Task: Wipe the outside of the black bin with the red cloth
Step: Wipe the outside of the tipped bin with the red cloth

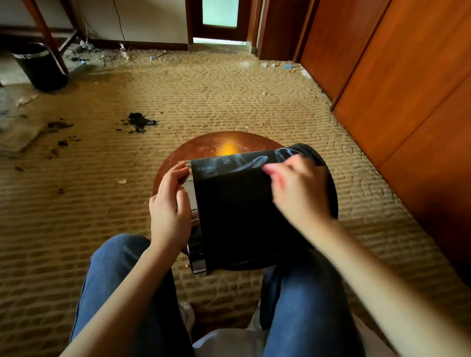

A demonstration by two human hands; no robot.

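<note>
The black bin (pixel 236 213) lies on its side across a round wooden stool (pixel 216 145), just beyond my knees. Its silver rim (pixel 193 196) points left and its base points right. Whitish smears streak the upper side of the bin (pixel 228 162). My left hand (pixel 170 205) grips the rim end and steadies it. My right hand (pixel 299 186) is blurred and presses on the upper right of the bin wall. A small reddish-pink bit of the red cloth (pixel 269 168) shows at its fingertips; the hand hides most of the cloth.
A second black bin (pixel 39 68) stands at the back left beside wooden furniture legs. Wooden wardrobe doors (pixel 403 84) run along the right. Dark stains (pixel 140 123), scraps and cables (pixel 99 53) lie on the beige carpet. A door is at the back.
</note>
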